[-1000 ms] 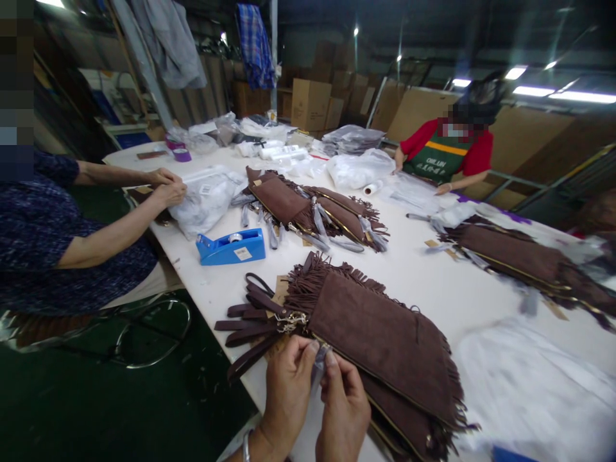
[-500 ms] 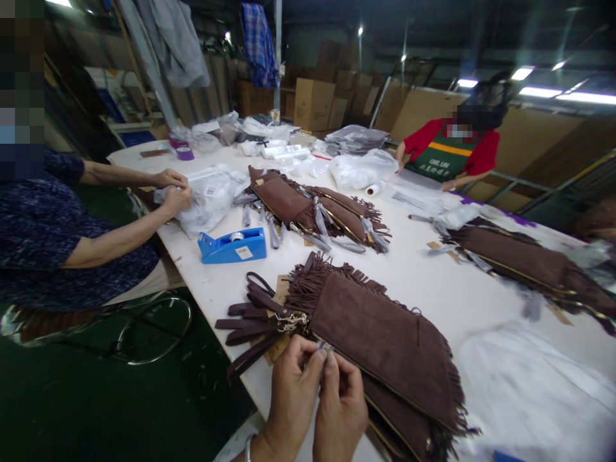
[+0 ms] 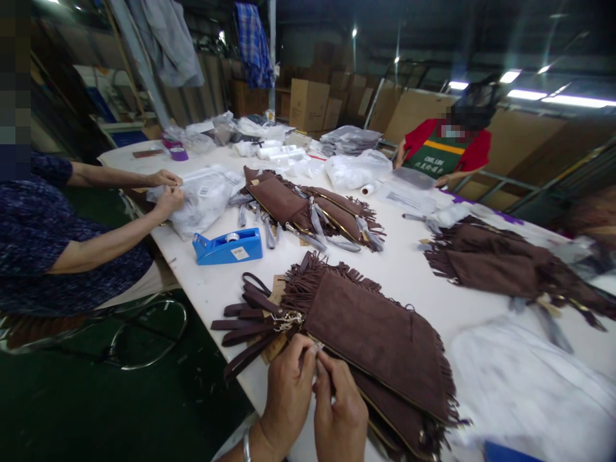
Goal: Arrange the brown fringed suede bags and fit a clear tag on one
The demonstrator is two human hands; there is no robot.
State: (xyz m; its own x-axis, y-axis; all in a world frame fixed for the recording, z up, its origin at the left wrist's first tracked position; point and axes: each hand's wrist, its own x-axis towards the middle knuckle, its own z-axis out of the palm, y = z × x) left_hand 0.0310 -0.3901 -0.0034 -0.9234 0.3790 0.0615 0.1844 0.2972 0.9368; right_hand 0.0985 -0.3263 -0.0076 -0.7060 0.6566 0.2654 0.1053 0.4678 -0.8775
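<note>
Both my hands meet at the zipper edge of a dark brown fringed suede bag (image 3: 366, 340), which lies on top of another such bag. My left hand (image 3: 289, 385) is closed, thumb and forefinger pinched at a small pale bit by the zipper's end. Close against it, my right hand (image 3: 339, 404) pinches at the same spot. What sits between the fingertips is too small to name. Brown wrist straps (image 3: 245, 324) with metal clasps and cardboard tags (image 3: 276, 289) fan out to the left of the bag.
A blue tape dispenser (image 3: 228, 246) stands beyond the straps. More fringed bags (image 3: 283, 202) lie mid-table, with others (image 3: 500, 256) at right. White wrapping (image 3: 529, 378) covers the near right. One co-worker (image 3: 86, 224) handles a plastic bag (image 3: 199, 199); another (image 3: 443, 154) works across the table.
My hands stay pinched together at the zipper, with the fingers slightly shifted. The bags at the right have been turned and spread differently. The whole view has drifted a little.
</note>
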